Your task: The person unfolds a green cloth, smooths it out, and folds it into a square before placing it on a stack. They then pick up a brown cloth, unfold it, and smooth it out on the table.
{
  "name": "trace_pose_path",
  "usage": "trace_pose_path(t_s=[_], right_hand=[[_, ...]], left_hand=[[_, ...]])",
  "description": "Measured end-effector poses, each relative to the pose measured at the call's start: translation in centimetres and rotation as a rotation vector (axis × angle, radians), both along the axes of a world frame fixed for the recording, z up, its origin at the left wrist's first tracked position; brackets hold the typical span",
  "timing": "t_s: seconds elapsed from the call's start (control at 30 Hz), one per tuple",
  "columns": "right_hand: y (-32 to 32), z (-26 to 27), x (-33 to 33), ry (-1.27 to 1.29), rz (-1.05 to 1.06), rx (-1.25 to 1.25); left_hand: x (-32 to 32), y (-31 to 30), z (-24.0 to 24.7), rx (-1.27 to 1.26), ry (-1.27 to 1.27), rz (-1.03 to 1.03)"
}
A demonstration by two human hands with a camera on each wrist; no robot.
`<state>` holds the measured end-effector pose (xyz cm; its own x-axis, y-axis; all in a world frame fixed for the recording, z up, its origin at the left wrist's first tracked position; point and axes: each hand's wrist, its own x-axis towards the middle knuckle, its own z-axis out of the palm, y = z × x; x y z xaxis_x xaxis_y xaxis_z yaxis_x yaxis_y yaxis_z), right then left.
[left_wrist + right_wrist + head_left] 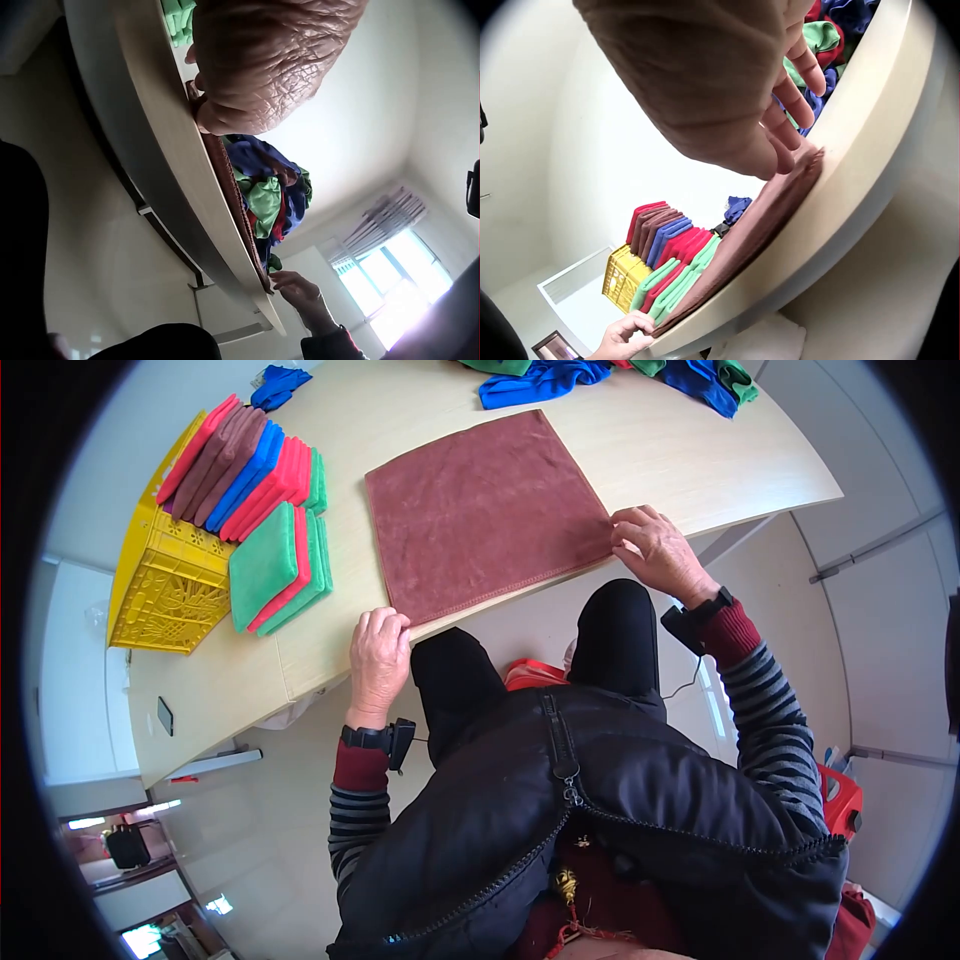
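A brown cloth (pixel 490 510) lies spread flat on the table, its stitched near edge along the table's front edge. At its near left corner my left hand (pixel 379 660) pinches the fabric between thumb and fingers; the left wrist view shows a bit of brown fabric at the fingertips of this hand (pixel 277 64). My right hand (pixel 655 550) is at the near right corner. In the right wrist view the fingers of that hand (pixel 705 82) are loosely extended, thumb tip right at the cloth (pixel 757 225).
Left of the cloth, a yellow plastic basket (pixel 170 585) lies beside folded red, brown, blue and green cloths (pixel 270 565). A heap of loose blue and green cloths (pixel 545 385) is at the far edge. A dark phone-like slab (pixel 165 716) lies at the table's left.
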<state>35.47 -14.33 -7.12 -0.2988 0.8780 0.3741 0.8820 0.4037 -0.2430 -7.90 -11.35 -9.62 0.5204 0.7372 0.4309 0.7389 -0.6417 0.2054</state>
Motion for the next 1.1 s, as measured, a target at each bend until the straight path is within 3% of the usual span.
trace_pose_path(t_s=[0.3, 0.43, 0.53, 0.7, 0.83, 0.93, 1.1], right_hand=[[3.6, -0.9, -10.5, 0.065, 0.054, -0.093], [4.1, -3.0, -14.1, -0.043, -0.039, -0.009], [4.4, -4.0, -14.2, -0.143, -0.076, -0.158], [4.3, -4.5, -13.8, -0.137, -0.132, -0.120], [4.4, -4.1, -13.5, -0.177, -0.139, -0.143], [4.9, -4.8, -11.0, -0.152, -0.221, -0.135], [5.3, -5.3, -5.2, -0.216, -0.281, -0.129]], left_hand=[[0.8, 0.0, 0.9, -0.014, -0.046, -0.018], [0.9, 0.0, 1.0, -0.019, -0.035, -0.013], [0.9, 0.5, 1.5, -0.034, -0.018, -0.013], [3.7, 4.1, 2.3, -0.074, -0.063, -0.051], [6.2, 8.0, -0.6, 0.058, 0.058, -0.001], [5.7, 9.6, -2.9, -0.132, 0.254, 0.110], [5.0, 9.2, -3.4, -0.149, 0.203, 0.125]])
